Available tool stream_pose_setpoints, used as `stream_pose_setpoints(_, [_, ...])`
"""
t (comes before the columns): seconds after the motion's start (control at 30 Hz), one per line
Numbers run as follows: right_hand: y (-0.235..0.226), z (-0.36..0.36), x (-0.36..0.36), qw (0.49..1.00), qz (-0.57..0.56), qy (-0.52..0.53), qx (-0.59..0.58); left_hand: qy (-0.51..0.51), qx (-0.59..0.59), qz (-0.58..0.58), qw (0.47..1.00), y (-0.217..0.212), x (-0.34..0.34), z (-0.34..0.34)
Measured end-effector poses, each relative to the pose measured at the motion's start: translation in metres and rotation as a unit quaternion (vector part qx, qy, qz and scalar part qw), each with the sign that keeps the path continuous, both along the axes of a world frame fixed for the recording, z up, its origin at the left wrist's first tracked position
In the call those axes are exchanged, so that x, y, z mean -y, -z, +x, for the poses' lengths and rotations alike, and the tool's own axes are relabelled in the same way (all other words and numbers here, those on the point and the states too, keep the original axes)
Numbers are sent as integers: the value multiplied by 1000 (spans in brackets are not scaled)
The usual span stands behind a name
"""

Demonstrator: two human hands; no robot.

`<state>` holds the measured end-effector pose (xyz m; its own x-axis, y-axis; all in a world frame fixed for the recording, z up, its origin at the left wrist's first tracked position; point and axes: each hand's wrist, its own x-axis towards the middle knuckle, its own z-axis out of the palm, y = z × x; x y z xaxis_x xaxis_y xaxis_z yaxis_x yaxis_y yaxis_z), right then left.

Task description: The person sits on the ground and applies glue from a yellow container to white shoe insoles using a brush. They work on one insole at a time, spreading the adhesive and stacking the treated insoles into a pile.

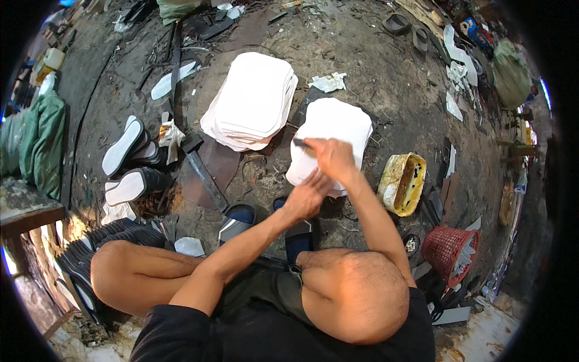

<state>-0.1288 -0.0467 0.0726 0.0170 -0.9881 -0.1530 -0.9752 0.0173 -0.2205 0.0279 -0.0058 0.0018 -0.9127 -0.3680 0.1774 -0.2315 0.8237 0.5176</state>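
Observation:
In front of me lies a stack of white sheets (335,114) with rounded, slightly waisted outlines. My right hand (335,158) is closed above its middle, gripping a small dark-ended tool (301,143) that points left; its exact kind is too blurred to make out. My left hand (309,196) rests with outstretched fingers on the near edge of the top sheet, holding nothing. Left of this stack stands a taller pile of similar white sheets (253,90), its lower layers slightly fanned out.
A yellow tub (403,184) with dark-spotted insides sits right of the stack. Farther right, a red basket (443,256) holds scraps. A hammer (205,180), white-soled shoes (125,188) and dark soles (99,235) lie to the left. Scraps litter the floor.

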Motion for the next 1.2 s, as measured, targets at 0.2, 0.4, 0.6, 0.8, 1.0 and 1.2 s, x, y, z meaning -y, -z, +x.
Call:
stream_pose_setpoints(0.2, [31, 72, -73, 980, -156, -110, -56, 111, -65, 116, 985, 54, -85, -2])
stream_pose_setpoints(0.4, [-43, 38, -77, 903, -173, 84, 384, 128, 105, 128, 978, -2, -53, -21])
stream_pose_setpoints(0.6, [-28, -83, 0, 953, -192, -49, 231, -45, 31, -13, 998, -8, -10, -41])
stream_pose_setpoints(0.8, [12, -131, 84, 989, -9, -5, 147, -28, 55, 10, 998, 0, -8, -35])
stream_pose_setpoints(1.0, [3, -135, 50, 985, -52, -57, 151, -42, 21, 39, 998, 0, 1, -34])
stream_pose_setpoints(1.2, [8, -140, -73, 968, -5, 223, 111, -20, 17, 58, 998, -4, 9, -38])
